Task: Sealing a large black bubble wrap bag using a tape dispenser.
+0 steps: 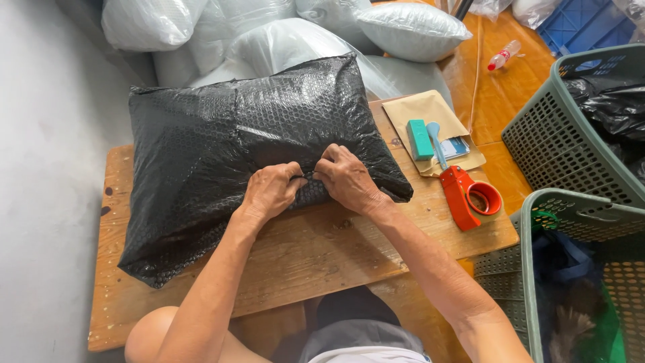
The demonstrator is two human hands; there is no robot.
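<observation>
A large pillow-shaped package wrapped in black bubble wrap (222, 148) lies across a low wooden table (322, 262). My left hand (272, 191) and my right hand (346, 178) meet at the package's near edge, fingers pinching the wrap's seam between them. Both hands press down on the wrap, knuckles up.
A red tape dispenser (467, 195), a teal block (420, 139) and a brown envelope (430, 111) lie at the table's right end. Two green plastic baskets (571, 144) stand at the right. White stuffed plastic bags (282, 37) pile behind the table. A small bottle (504, 55) lies on the floor.
</observation>
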